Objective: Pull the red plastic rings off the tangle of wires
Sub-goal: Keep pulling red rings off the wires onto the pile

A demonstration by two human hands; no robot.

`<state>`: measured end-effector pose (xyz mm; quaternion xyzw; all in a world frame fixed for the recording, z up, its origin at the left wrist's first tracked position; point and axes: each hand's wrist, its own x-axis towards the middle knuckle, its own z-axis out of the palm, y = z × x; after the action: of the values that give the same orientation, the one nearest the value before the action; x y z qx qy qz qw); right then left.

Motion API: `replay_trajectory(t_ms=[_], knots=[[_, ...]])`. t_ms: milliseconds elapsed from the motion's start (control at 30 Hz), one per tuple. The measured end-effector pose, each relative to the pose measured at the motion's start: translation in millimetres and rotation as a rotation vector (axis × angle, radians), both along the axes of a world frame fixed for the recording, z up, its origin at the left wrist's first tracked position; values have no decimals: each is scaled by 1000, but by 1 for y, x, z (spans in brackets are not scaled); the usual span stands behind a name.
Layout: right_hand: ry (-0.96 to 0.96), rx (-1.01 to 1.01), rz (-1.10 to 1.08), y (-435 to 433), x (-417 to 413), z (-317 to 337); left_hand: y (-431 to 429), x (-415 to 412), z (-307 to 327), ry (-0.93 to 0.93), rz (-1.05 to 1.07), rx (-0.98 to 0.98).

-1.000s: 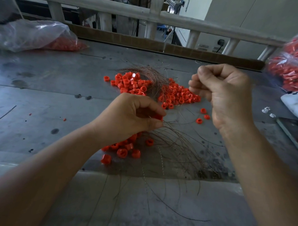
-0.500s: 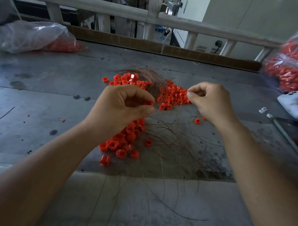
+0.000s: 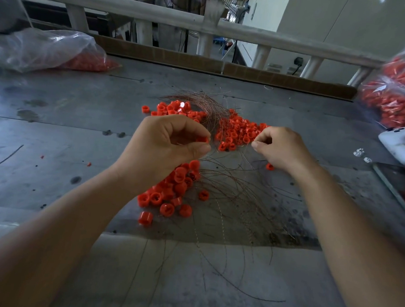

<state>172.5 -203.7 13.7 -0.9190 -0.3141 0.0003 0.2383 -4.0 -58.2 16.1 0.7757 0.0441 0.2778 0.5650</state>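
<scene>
Left hand [image 3: 167, 147] grip pinches red ring [image 3: 202, 139]; right hand [image 3: 282, 149] grip pinches wire [image 3: 248, 158] just right of ring, strand lying sideways between hands.

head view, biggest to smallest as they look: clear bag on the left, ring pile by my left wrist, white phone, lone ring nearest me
1. clear bag
2. ring pile, partly behind the left hand
3. white phone, cut off by the frame, so unsure
4. lone ring

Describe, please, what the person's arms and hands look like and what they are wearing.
The left hand and right hand are bare: no gloves, rings or watch. The left forearm and right forearm are uncovered to the frame's edge, no sleeve showing.
</scene>
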Motion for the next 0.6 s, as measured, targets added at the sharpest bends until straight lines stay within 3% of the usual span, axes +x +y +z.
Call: replay_trajectory(t_ms=[167, 233, 433, 600], knots=[[-39, -114, 67, 3, -6, -4, 1, 1, -1, 2, -2, -7], [-42, -60, 63, 2, -6, -2, 1, 0, -1, 1, -2, -2], [418, 655, 9, -10, -3, 25, 1, 0, -1, 7, 11, 18], [757, 953, 199, -17, -10, 39, 2, -2, 1, 2, 27, 30]])
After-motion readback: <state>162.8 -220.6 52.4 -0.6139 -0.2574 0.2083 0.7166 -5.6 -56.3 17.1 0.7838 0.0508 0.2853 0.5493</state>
